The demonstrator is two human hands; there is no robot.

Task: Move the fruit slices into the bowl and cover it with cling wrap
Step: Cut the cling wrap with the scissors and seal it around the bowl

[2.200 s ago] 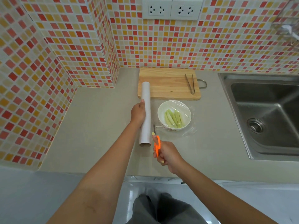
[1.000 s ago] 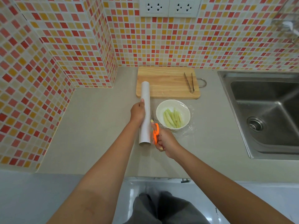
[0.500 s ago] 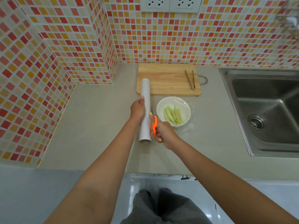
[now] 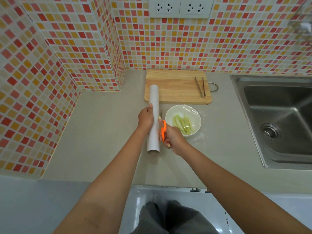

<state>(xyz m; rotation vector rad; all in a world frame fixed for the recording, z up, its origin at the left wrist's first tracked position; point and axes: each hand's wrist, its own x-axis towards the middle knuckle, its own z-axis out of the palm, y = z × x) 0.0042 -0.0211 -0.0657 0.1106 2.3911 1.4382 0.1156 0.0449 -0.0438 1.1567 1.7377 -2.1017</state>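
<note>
Head view: left hand [image 4: 145, 119] grip closed round cling wrap roll [image 4: 153, 119] lying on counter [image 4: 101, 132], far end over wooden cutting board [image 4: 177, 86]. Right hand [image 4: 172, 136] grip closed on orange-handled scissors [image 4: 163, 130], blades pointing far, just right of roll. White bowl [image 4: 183, 120] right of scissors, green fruit slices [image 4: 183, 124] inside, cling wrap [image 4: 194, 114] stretched over top. Metal tongs [image 4: 200, 88] on board's right side. Steel sink [image 4: 278, 119] far right.

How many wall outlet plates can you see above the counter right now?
2. The left outlet plate and the right outlet plate sit side by side on the tiled wall, above the cutting board. Their tops are cut off by the frame.
</note>
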